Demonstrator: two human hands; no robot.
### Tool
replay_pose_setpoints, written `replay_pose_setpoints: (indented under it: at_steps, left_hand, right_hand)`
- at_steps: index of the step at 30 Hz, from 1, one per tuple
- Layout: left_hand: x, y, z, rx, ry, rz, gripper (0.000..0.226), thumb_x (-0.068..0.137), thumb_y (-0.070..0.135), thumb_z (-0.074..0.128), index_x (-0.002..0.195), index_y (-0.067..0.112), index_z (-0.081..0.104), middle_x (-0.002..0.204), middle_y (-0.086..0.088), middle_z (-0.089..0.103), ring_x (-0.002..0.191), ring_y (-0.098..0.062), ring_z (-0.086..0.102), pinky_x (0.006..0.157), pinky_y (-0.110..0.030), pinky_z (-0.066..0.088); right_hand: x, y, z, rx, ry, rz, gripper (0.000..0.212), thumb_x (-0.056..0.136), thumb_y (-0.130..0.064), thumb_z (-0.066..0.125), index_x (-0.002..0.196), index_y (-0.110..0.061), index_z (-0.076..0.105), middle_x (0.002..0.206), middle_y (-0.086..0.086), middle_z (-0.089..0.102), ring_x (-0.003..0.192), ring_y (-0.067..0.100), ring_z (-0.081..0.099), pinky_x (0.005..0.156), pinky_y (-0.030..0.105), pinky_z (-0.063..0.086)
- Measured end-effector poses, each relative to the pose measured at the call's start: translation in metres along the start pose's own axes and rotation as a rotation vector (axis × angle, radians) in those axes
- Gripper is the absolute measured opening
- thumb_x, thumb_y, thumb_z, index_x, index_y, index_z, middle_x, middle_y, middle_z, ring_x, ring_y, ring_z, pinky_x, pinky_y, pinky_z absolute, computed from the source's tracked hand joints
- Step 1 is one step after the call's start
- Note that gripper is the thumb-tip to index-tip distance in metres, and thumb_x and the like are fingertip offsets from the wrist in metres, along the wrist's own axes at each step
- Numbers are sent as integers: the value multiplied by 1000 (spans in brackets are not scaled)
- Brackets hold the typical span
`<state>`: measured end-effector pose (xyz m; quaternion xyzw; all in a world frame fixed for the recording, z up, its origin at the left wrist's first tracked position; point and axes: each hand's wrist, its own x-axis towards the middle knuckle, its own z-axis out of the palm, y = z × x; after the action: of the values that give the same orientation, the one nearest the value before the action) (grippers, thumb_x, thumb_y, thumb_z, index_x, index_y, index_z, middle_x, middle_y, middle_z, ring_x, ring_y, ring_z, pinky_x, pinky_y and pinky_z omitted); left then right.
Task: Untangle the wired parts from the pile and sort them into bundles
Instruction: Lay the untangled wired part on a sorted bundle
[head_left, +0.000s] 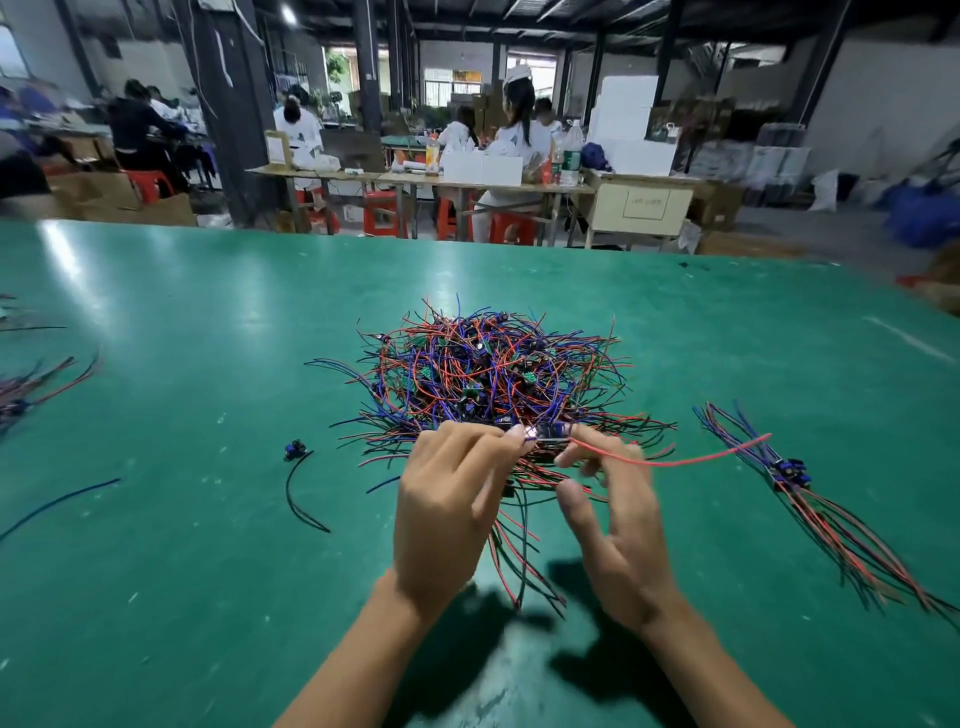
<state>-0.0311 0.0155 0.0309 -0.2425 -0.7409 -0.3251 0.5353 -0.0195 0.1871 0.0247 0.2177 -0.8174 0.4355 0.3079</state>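
**One part coming free at the pile's near edge**

While you hold the small wired part (550, 432) just above the near edge of the pile (488, 374), at the centre of the frame, its red lead (675, 460) runs out to the right, almost level, its tip crossing the sorted bundle (795, 473) at centre right. That long axis, left to right, is what the next pull likely turns on: draw along it toward the bundle, not across it, or the lead may snag the loops behind.

Your left hand (447, 499) pinches the part's left end with curled fingertips and also carries a sheaf of red and black wires (519, 551) hanging down toward the bottom of the frame. Your right hand (613, 525) pinches the right end where the red lead leaves it, its lower fingers spread loose. The right hand is the nearer one to the bundle.

Further out on the green table (208, 312), a lone part with a black wire (298, 483) lies left of centre, a blue wire (57, 506) further left, and another bundle (31, 389) at the left edge. People at benches fill the top of the frame.
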Motion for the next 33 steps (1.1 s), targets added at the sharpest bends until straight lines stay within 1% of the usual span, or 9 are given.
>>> replay_pose_setpoints:
  at_steps: [2,4,6,9,13,18,24,29,33]
  left_hand:
    - [-5,-7,1,105,-78,16,6,94,12,71,94,17,69,87,2,66,76,-21,59,69,-34,44]
    - [-9,-11,2,140,-129,8,7,91,8,73,87,13,72,83,-1,67,72,-24,58,64,-39,45]
    - [-10,-12,2,123,-156,-8,15,96,12,66,82,11,72,82,-1,67,71,-25,59,63,-40,47]
    - [-13,-9,1,50,-215,-68,25,99,21,60,80,9,72,84,-2,68,71,-25,63,63,-39,52]
    - [-15,-4,-2,-8,-289,-164,10,93,21,70,92,13,76,88,1,71,70,-24,68,61,-39,55]
    - [-13,-5,-3,-84,-325,-358,15,91,30,73,98,17,77,90,7,67,78,-11,63,73,-28,51]
    - [-11,-3,-4,-371,-448,-606,5,85,23,80,90,21,79,78,11,72,65,0,63,65,-14,46]
    - [-5,8,-6,-702,-484,-951,19,91,36,71,90,18,77,77,-9,74,60,-32,73,52,-29,54]
    - [-1,13,-6,-854,-477,-1103,38,77,32,80,104,9,67,86,-14,77,64,-35,74,55,-32,59]
  right_hand:
    - [4,-1,4,319,-99,199,46,97,-53,48,133,-25,59,124,-14,65,115,6,60,98,26,45]
    - [7,0,7,503,-120,317,36,100,-43,51,127,-23,65,113,-16,70,100,-2,62,87,15,47]
    - [8,2,9,583,-85,389,26,100,-36,57,118,-21,69,103,-12,73,84,1,64,73,16,49]
    - [8,7,11,658,13,472,20,90,-32,62,103,-19,70,89,-10,73,75,5,67,64,19,50]
    - [8,10,10,780,73,590,14,79,-33,72,89,-23,72,80,-4,73,74,11,71,62,18,53]
    - [10,13,5,853,138,665,20,80,-24,71,98,-16,67,90,8,77,78,18,74,70,20,58]
    - [14,14,-1,913,163,702,25,76,-21,73,99,-14,65,86,10,76,71,14,73,70,20,59]
    - [11,16,-2,841,-55,687,28,75,-28,75,98,-18,64,84,4,76,67,10,65,64,17,51]
    - [8,15,-1,782,-113,635,27,75,-31,78,95,-18,65,86,8,76,68,9,60,65,17,49]
